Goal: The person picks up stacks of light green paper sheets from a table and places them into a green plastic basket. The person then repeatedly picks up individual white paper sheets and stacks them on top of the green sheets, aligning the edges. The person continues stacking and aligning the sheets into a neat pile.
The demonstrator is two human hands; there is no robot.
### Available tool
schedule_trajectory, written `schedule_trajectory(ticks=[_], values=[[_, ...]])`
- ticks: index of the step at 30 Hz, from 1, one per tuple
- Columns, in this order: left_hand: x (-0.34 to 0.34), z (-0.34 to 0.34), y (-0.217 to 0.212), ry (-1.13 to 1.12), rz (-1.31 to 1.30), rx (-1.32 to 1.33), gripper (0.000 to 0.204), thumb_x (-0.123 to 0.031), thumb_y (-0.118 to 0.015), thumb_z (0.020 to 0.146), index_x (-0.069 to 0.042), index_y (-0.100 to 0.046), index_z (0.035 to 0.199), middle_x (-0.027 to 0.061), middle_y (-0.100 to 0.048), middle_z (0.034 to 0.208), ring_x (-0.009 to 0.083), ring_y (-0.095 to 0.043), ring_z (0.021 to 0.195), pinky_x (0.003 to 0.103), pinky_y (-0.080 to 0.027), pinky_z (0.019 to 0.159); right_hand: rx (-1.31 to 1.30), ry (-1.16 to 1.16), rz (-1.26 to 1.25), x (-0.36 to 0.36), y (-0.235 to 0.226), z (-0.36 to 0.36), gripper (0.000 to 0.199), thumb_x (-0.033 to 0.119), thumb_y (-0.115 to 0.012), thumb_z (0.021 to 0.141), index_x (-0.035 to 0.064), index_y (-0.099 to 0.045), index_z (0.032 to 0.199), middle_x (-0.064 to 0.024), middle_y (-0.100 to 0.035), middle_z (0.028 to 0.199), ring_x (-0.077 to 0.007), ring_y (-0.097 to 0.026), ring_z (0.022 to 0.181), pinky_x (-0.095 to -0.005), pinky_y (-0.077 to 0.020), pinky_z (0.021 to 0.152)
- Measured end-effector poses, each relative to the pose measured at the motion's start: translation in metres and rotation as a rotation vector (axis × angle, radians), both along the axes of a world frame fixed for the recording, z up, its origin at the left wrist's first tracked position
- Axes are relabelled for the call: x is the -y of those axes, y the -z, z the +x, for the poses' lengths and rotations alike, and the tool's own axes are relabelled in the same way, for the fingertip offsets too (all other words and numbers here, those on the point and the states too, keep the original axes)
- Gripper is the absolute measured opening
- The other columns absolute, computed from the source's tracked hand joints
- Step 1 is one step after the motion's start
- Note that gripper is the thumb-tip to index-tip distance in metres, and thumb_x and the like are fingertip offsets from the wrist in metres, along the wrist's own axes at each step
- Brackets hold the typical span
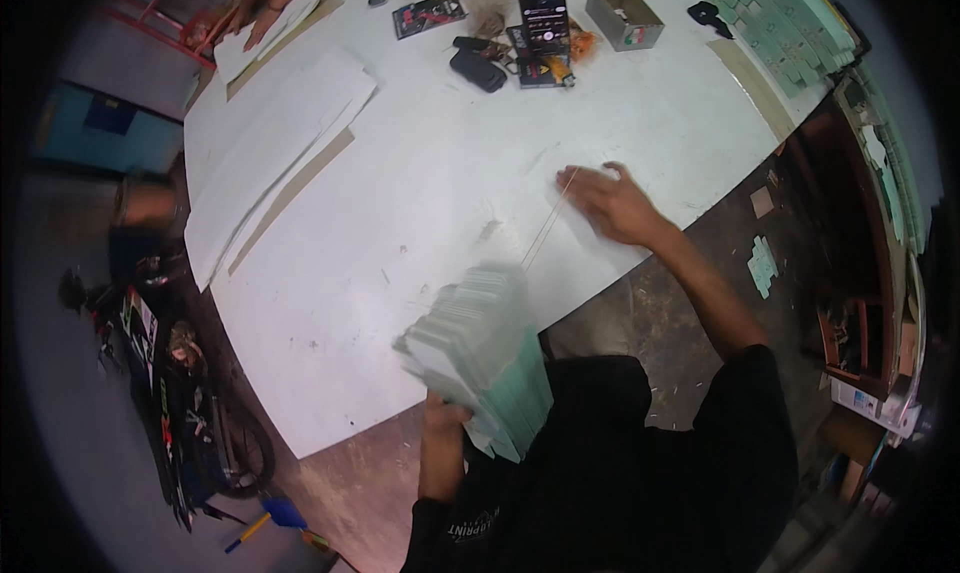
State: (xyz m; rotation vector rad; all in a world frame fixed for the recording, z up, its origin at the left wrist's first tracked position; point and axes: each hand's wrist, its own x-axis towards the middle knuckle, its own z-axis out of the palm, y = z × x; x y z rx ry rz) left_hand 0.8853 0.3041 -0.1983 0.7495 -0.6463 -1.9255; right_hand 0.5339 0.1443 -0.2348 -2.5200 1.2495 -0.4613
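My left hand [447, 419] grips a thick stack of flat die-cut cardboard pieces [480, 348], pale grey-white on one side and light green along the other, held tilted over the near edge of the table. From the stack a thin rubber band [545, 231] runs stretched up to the right. Its far end is hooked on the fingers of my right hand [612, 203], above the white tabletop and away from the stack. The stack's outer edges are smeared by motion, and most of my left fingers are hidden behind it.
Large white sheets [280, 143] lie at the table's left, where another person's hands [262, 13] rest on paper. A phone [543, 18], keys [482, 65] and a metal box [625, 18] stand at the back. Green-white cardboard bundles [765, 23] fill the far right; a bicycle [215, 423] is left.
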Motion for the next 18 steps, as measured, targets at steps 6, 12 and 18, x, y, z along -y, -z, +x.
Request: schedule_trajectory(ticks=[6,12,18], values=[[0.021,-0.023,-0.018,0.083,-0.15,0.222,0.101,-0.015,-0.095,0.066,0.004,-0.042,0.15,0.0132,-0.058,0.138,0.0252,-0.057,0.129,0.038,-0.046,0.109,1.21,0.287,0.862,-0.044,-0.013,0.102,0.046,0.004,-0.076,0.092,-0.0056,-0.065,0.136,-0.0189,-0.067,0.141,-0.0267,-0.069,0.123,-0.0414,-0.0545,0.107],[0.022,-0.018,-0.018,0.03,-0.265,0.363,0.101,-0.014,-0.097,0.068,0.004,-0.042,0.15,0.0135,-0.057,0.139,0.0253,-0.056,0.13,0.039,-0.044,0.111,1.537,0.228,0.918,-0.037,-0.003,0.138,0.049,0.004,-0.075,0.093,-0.0045,-0.061,0.139,-0.0154,-0.064,0.142,-0.0258,-0.061,0.132,-0.0393,-0.0505,0.111],[0.032,0.005,-0.03,-0.12,-0.332,0.786,0.084,-0.022,-0.099,0.066,0.005,-0.052,0.131,0.0177,-0.07,0.119,0.0258,-0.069,0.112,0.04,-0.054,0.099,1.24,0.131,0.79,-0.031,-0.054,0.068,0.096,0.026,-0.089,0.07,0.0015,-0.043,0.15,-0.0152,-0.049,0.148,-0.0301,-0.044,0.145,-0.0514,-0.0385,0.118]])
